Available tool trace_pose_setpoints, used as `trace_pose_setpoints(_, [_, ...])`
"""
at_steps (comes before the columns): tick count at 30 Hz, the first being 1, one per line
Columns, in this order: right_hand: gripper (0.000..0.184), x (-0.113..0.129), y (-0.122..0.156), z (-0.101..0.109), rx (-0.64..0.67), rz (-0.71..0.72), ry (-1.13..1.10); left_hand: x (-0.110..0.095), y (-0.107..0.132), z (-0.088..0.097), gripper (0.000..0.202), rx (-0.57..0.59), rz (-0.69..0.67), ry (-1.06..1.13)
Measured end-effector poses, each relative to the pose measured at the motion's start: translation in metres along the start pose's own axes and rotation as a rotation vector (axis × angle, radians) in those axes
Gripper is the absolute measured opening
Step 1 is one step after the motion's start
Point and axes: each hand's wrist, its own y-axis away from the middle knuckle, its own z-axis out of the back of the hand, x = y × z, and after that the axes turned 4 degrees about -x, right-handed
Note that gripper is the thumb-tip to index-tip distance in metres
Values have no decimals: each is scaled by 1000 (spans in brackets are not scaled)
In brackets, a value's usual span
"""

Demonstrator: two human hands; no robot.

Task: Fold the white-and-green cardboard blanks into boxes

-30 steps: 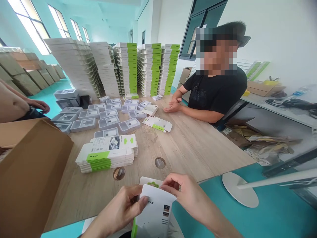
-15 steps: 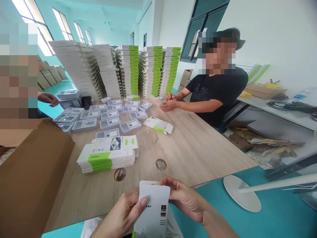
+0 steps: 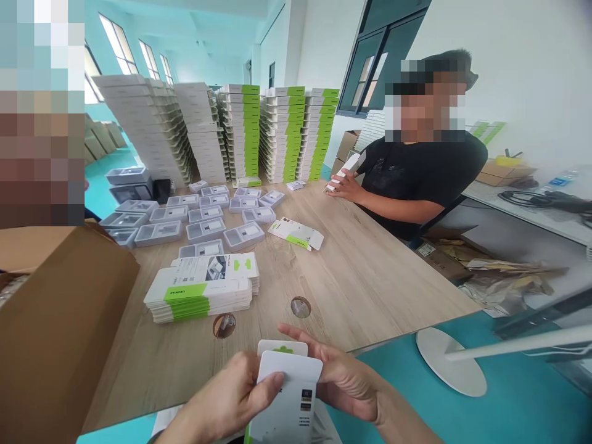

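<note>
White cardboard sleeve [image 3: 290,394], upright (second card [image 3: 282,348] behind, green-marked).

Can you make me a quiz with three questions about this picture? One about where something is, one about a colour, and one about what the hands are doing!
1. Where are the tall stacks of white boxes?
A) under the table
B) behind the wooden table
C) on a chair

2. What colour is the stripe on the low stack of packaging sleeves?
A) red
B) blue
C) green

3. What do the left hand and right hand hold?
A) a bottle
B) nothing
C) a white package

Answers:
1. B, they rise beyond the table's far end.
2. C, green runs along the stack.
3. C, both hands grip it.
</note>
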Motion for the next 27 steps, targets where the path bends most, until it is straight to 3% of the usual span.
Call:
trace_pose_setpoints(2, [84,-5,-2,-1,-64,7,-25,0,2,-2,44,-49,-12,27])
trace_pose_setpoints(6, [48,-22,-5,-3,-238,247,39,3,8,-6,57,-146,15,165])
trace_pose_setpoints(10, [53,-38,-5,-3,-460,501,350,5,15,-15,67,-328,111,298])
trace_pose_setpoints(13, [54,-46,-8,-6,-565,622,508,5,17,-19,72,-388,149,316])
trace_pose_setpoints(23, [60,-60,-32,-18,-462,568,317,24,15,-33,72,-416,98,341])
trace_pose_setpoints(27, [58,-59,-39,-24,-585,531,263,28,11,-45,62,-659,140,375])
